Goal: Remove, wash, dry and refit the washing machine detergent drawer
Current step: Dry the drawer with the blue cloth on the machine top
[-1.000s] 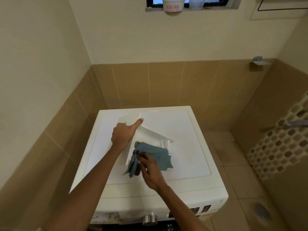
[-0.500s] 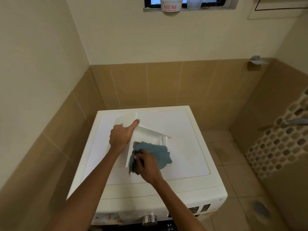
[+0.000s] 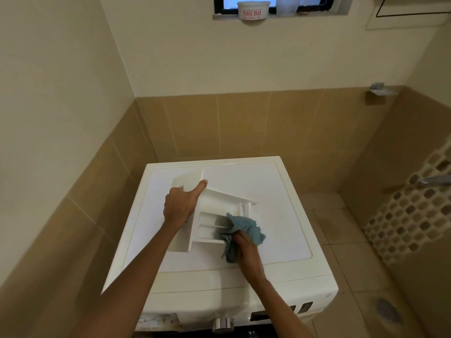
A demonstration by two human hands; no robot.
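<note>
The white detergent drawer [image 3: 212,213] lies on the flat top of the white washing machine [image 3: 280,191], its compartments facing me. My left hand [image 3: 180,203] grips the drawer's front panel at its left end, thumb stretched along the top edge. My right hand [image 3: 244,247] is closed on a crumpled blue cloth [image 3: 246,228], which is pressed against the drawer's right side near its open compartments. Part of the drawer's right end is hidden behind the cloth.
Tiled walls close in the machine at the back and left. A white bowl [image 3: 253,11] sits on the window ledge above. The machine's dial [image 3: 222,324] is at the bottom edge. To the right are a tiled floor, a floor drain [image 3: 386,309] and a perforated white panel [image 3: 415,203].
My right hand has slid the blue cloth rightward along the drawer, uncovering the compartments. My left hand keeps the same hold on the drawer's front.
</note>
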